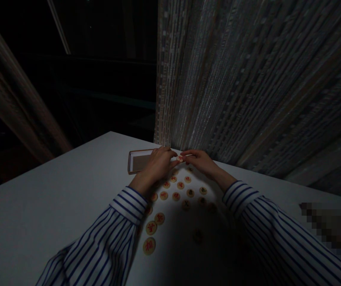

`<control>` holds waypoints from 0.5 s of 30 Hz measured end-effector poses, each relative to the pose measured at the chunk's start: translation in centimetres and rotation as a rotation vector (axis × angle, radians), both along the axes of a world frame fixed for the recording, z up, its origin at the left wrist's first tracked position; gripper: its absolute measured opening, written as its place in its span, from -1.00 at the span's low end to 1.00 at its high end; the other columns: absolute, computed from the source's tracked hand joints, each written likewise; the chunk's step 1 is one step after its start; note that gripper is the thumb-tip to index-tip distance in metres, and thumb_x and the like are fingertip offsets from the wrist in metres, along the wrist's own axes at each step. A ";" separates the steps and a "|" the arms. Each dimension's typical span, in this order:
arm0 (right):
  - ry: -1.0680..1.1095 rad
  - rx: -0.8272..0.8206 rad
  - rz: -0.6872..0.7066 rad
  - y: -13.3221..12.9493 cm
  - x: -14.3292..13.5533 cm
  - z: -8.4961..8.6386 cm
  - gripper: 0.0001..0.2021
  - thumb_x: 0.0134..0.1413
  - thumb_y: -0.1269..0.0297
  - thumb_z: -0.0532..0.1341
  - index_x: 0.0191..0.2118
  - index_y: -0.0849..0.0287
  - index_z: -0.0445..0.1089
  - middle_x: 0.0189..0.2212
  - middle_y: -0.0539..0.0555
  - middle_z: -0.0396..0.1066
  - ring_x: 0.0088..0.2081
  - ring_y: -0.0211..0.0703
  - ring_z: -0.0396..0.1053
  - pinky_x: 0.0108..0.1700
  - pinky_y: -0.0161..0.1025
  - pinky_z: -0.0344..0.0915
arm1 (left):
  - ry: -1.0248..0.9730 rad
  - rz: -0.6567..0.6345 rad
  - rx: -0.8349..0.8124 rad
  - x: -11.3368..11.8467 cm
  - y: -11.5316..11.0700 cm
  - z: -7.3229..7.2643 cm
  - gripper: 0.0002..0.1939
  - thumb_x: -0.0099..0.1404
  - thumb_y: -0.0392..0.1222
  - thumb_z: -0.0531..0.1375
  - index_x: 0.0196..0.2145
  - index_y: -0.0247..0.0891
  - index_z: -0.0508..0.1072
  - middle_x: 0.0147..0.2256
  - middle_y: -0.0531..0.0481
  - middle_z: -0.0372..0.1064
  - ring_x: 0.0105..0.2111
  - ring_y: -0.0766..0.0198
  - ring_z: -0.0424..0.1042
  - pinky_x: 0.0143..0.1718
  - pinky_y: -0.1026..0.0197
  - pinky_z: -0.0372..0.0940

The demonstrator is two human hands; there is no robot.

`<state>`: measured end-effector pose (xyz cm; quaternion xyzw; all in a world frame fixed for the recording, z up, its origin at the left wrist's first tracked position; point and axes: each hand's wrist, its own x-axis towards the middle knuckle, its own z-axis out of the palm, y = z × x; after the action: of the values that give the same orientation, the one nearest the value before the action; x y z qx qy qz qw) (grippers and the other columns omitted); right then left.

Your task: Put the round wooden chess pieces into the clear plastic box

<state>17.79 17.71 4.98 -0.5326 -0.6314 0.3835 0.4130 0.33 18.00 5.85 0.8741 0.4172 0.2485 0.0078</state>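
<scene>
Between the fingertips of both my hands, just above the far part of the table, is a round Chinese chess piece (pixel 180 158) with a red character. My left hand (pixel 157 166) has its thumb and fingers curled to the left rim of that piece. From the other side, the thumb and fingers of my right hand (pixel 201 162) pinch it. Several more wooden discs lie loose below the hands, face up. Red-marked ones, such as a near disc (pixel 149 246), lie mostly to the left. Dark-marked ones, such as a disc (pixel 203 191), lie to the right.
A shallow rectangular box (pixel 131 171) with a brown bottom sits left of my left hand, partly covered by it. String curtains (pixel 212 79) hang behind the far edge of the white table (pixel 69 190). A pixelated patch covers something at the right.
</scene>
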 end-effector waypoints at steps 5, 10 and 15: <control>0.001 0.042 0.035 0.0 0.1 0.1 -0.73 -0.13 0.34 0.21 -0.22 0.24 0.47 -0.49 0.01 0.44 -0.46 -0.32 0.27 -0.31 -0.31 0.20 | -0.184 -0.062 -0.190 0.0 0.4 -0.4 -0.68 0.25 -0.03 0.05 -0.19 -0.24 0.48 -0.26 -0.11 0.46 -0.24 0.15 0.40 -0.23 0.19 0.23; -0.015 0.088 0.049 0.0 0.4 0.2 -0.73 -0.12 0.28 0.22 -0.24 0.24 0.48 -0.42 0.04 0.46 -0.41 -0.29 0.31 -0.28 -0.28 0.22 | -0.509 -0.134 -0.448 0.6 1.0 -0.8 -0.72 0.17 -0.12 0.12 -0.23 -0.31 0.49 -0.31 -0.09 0.49 -0.31 0.22 0.43 -0.29 0.25 0.27; -0.071 0.164 0.069 -0.1 0.5 0.3 -0.71 -0.07 0.22 0.20 -0.21 0.22 0.46 -0.35 0.07 0.48 -0.33 -0.23 0.34 -0.25 -0.25 0.24 | -0.724 -0.059 -0.615 1.0 0.9 -0.2 -0.77 0.09 -0.21 0.18 -0.30 -0.40 0.50 -0.42 -0.06 0.47 -0.45 0.32 0.38 -0.38 0.28 0.26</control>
<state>18.30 17.61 5.24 -0.4882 -0.6928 0.3254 0.4192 1.34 18.91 5.63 0.6999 0.4169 0.4018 0.4181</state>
